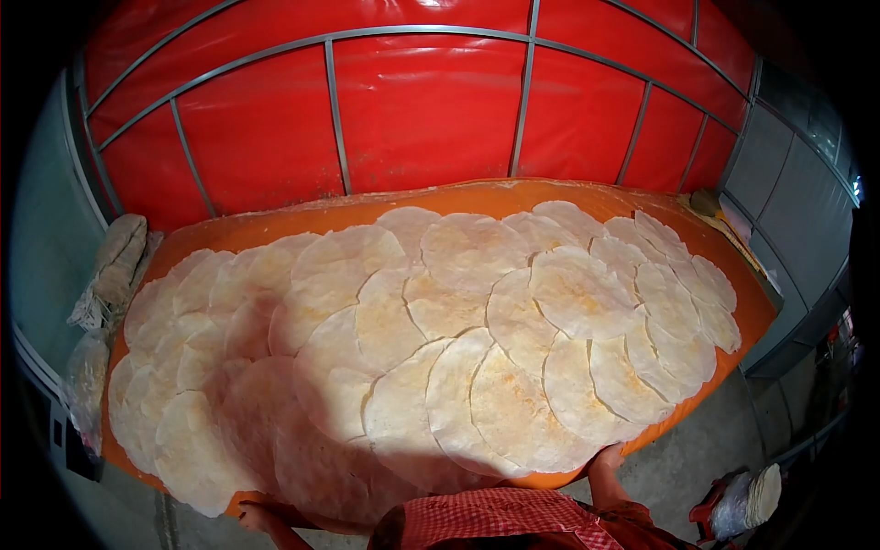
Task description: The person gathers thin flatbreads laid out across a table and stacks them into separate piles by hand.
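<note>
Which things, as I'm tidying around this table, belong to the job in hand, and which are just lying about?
Likely in the job: thin pale rounds, orange table, left hand, right hand.
Likely lying about: bundled cloth, plastic bag.

1. And we're scanning the whole view now: no text, label, brand, number or sign can be read anywhere.
</note>
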{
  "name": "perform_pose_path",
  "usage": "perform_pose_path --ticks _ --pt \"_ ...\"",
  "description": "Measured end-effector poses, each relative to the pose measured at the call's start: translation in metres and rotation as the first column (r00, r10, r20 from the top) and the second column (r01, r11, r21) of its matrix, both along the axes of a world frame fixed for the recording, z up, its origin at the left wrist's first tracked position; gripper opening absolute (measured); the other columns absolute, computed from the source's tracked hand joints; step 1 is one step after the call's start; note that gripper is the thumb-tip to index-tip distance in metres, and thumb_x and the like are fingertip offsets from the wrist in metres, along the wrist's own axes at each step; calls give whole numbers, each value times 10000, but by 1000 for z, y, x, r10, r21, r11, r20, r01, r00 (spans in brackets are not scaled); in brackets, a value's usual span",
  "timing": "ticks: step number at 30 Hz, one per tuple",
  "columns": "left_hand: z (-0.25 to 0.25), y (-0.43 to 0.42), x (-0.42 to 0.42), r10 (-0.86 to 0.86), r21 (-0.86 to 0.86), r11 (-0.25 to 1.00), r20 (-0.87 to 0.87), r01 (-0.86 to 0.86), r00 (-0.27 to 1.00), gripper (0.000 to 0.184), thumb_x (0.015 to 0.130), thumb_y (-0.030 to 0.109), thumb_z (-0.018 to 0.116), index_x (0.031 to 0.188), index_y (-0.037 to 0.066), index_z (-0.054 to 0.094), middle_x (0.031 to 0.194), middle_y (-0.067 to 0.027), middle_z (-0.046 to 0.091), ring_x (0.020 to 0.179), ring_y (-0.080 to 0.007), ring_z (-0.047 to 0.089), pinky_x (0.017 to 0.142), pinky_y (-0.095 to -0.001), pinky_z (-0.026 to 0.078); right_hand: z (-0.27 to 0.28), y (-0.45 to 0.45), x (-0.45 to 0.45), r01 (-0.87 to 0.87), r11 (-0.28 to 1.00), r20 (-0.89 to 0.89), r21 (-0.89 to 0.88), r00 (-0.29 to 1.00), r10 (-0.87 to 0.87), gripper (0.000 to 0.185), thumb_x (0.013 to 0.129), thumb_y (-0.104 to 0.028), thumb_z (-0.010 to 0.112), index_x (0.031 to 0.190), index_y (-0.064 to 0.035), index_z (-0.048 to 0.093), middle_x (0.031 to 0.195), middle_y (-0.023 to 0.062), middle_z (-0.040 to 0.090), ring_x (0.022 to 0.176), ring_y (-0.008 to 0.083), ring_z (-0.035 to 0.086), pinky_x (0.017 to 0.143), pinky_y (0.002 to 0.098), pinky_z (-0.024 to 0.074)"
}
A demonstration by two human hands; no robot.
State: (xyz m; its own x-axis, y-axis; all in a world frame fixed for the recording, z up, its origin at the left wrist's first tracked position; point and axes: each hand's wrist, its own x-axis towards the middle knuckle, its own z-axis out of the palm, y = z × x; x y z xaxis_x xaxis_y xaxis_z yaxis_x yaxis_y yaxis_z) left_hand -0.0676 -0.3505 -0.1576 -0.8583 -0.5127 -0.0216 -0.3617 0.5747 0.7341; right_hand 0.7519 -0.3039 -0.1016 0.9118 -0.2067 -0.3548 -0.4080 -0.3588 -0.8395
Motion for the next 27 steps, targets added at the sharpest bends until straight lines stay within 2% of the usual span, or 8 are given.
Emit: perform_pose_path --ticks 5,9,18,27 --pt "10 -3 3 -15 28 1000 44 14 999 591 883 493 535 1084 -61 566 989 -239 653 837 -368 667 697 -444 566 -14 -1 7 4 1000 44 3 999 -4 740 849 -502 516 1115 188 533 1111 345 591 989 448 609 847 486 482" --pt "23 -3 9 -43 54 998 74 39 996 593 876 486 535 1054 -77 589 984 -265 653 848 -386 666 703 -457 563 -3 0 1 0 1000 30 3 1000 0 721 849 -489 516 1099 186 552 1098 342 599 978 449 613 832 490 481" --pt "14 1 5 13 65 998 35 -15 999 591 880 490 542 1075 -66 584 997 -246 654 846 -369 667 698 -448 565 -6 0 4 -5 1000 1 -14 1000 5 749 852 -514 518 1164 166 511 1142 334 581 1002 446 602 851 487 483" --pt "21 -1 10 -45 12 999 80 44 996 583 900 506 527 1105 -39 560 984 -199 660 821 -331 671 690 -418 568 -11 -2 5 -15 999 -10 33 1000 16 764 854 -520 519 1202 159 476 1174 334 562 1028 443 590 877 476 471"
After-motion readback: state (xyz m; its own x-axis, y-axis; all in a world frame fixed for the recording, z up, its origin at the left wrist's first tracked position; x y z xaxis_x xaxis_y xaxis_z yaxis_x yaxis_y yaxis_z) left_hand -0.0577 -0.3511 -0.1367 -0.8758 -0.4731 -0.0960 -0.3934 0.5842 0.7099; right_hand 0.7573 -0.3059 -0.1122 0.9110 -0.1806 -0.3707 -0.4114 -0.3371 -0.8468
